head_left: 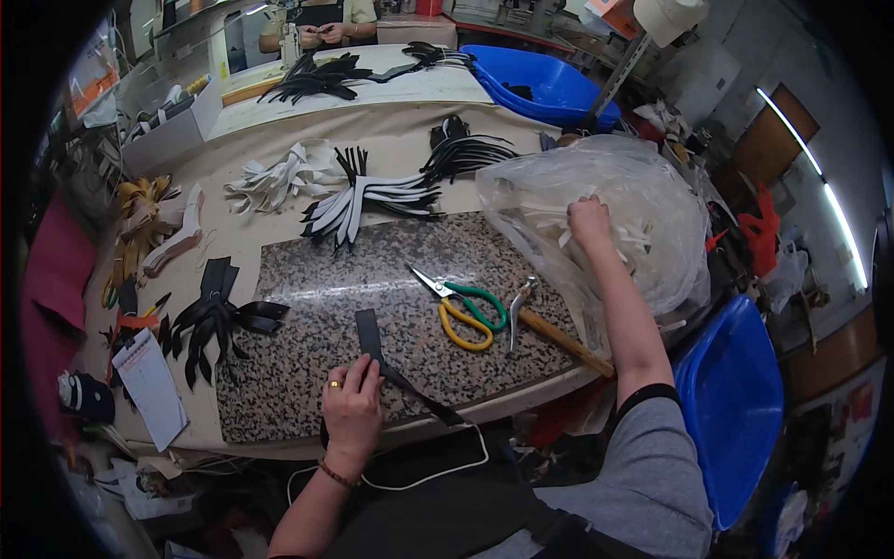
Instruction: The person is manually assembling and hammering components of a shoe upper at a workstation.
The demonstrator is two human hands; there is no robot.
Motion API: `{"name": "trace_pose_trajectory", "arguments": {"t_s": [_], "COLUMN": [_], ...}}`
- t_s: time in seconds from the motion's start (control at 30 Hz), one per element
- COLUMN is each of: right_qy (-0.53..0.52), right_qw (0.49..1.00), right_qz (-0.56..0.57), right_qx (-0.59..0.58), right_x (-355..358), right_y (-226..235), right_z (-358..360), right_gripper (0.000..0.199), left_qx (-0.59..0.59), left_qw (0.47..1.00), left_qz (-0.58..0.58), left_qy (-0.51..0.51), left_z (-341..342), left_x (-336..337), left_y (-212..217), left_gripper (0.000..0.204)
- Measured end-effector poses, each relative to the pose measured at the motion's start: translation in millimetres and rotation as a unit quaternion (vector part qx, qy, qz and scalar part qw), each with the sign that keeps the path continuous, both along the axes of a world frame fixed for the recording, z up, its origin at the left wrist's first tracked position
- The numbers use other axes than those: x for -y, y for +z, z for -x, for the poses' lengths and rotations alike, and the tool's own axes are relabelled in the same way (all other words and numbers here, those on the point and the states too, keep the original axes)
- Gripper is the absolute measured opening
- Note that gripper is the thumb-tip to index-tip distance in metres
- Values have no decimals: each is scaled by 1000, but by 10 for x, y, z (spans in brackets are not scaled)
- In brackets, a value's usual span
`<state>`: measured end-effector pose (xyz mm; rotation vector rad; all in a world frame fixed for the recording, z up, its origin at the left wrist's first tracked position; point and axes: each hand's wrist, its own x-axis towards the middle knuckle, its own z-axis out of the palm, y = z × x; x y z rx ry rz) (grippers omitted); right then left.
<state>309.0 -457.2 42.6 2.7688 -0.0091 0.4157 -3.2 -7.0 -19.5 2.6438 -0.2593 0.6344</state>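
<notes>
My left hand (352, 402), with a ring on one finger, presses down on a long black strap (374, 347) that lies on a speckled granite slab (307, 298) near its front edge. My right hand (589, 220) reaches into a large clear plastic bag (615, 177) at the right and is closed around white strips (629, 235) inside it. Scissors with one green and one yellow handle (466, 312) and a wooden-handled hammer (549, 331) rest on the slab between my two hands.
Bundles of black, white and tan straps (368, 197) cover the cloth-covered table. A paper sheet (154, 387) lies at the left edge. Blue bins stand at the far right (549, 84) and beside me (736, 401). Another person sits at the far end (321, 28).
</notes>
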Motion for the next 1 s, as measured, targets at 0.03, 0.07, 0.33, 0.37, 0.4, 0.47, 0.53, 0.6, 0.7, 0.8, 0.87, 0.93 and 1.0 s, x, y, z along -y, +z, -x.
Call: {"name": "trace_pose_trajectory", "arguments": {"t_s": [0.03,0.07,0.33,0.37,0.4,0.47,0.53,0.6,0.7,0.8,0.87,0.93,1.0], "right_qy": [24,44,177,180,175,151,170,203,324,382,403,404,381], "right_qw": [998,992,775,737,702,630,619,707,799,826,840,835,805], "right_qz": [-46,-87,-607,-651,-685,-738,-731,-652,-507,-415,-363,-373,-452], "right_qx": [37,76,-17,-37,-87,-187,-233,-185,1,10,22,16,-55], "right_x": [-136,-249,-1255,-1406,-1600,-1915,-2122,-2373,-2549,-2608,-2655,-2663,-2582], "right_y": [43,141,911,924,907,852,655,538,341,266,184,160,113], "right_z": [121,289,1758,1905,2033,2318,2517,2720,2918,3012,3028,3004,2955], "right_gripper": [15,15,13,13,14,16,15,12,10,11,12,12,12], "left_qx": [-3,-6,17,39,33,-120,-225,-240,-240,-252,-234,-243,-282], "left_qw": [1000,1000,995,992,984,889,765,719,672,718,709,702,701], "left_qz": [11,26,93,110,155,427,587,638,691,641,656,656,642], "left_qy": [7,-3,-46,-54,-76,-111,-138,-137,-119,-105,-113,-136,-134], "left_z": [-13,-57,-307,-313,-295,-220,-185,-97,33,159,178,205,208], "left_x": [-23,-29,96,138,150,298,370,362,314,236,263,223,126], "left_y": [2,-9,334,430,529,737,804,696,657,598,504,464,511], "left_gripper": [29,28,28,27,26,27,29,29,28,26,24,24,21]}}
